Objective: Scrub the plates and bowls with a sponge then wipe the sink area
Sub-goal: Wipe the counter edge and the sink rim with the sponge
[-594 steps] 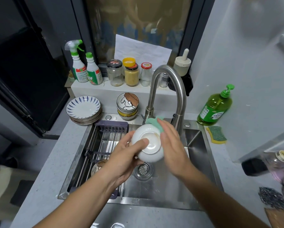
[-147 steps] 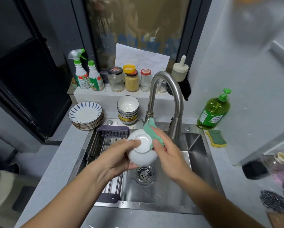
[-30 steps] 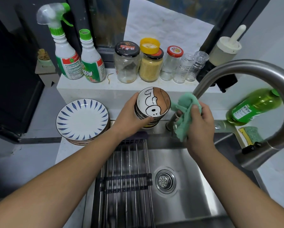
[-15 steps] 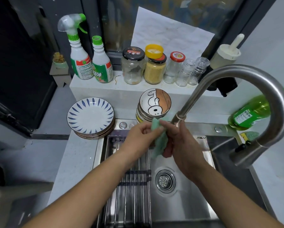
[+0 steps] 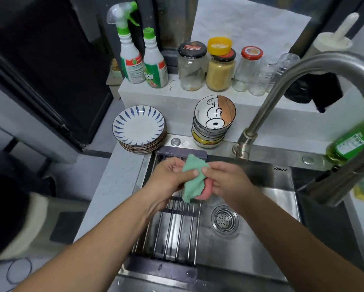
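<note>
Thumb and curled fingers of the left hand point(image 5: 170, 175) pinch one end of the green sponge point(image 5: 192, 175). The right hand point(image 5: 227, 180) wraps its fingers round the other end, thumb on top. A pink face of the sponge shows underneath.

The sponge hangs just above the metal rack point(image 5: 176, 228), which spans the left part of the sink point(image 5: 261, 239) from back rim to front rim. From the hands, the drain point(image 5: 225, 221) lies at five o'clock, with bare steel floor around it.

The stack of plates point(image 5: 138, 127) stands at eleven o'clock on the counter, near the sink's back left corner. The stack of bowls point(image 5: 213, 121) stands at one o'clock behind the back rim, apart from the plates.

The tap point(image 5: 267, 106) rises at two o'clock and arches over the right side, its spout end hanging at three o'clock. A soap bottle point(image 5: 349, 142) stands beyond it. Spray bottles point(image 5: 132, 60) and jars point(image 5: 219, 70) line the ledge at twelve o'clock.
</note>
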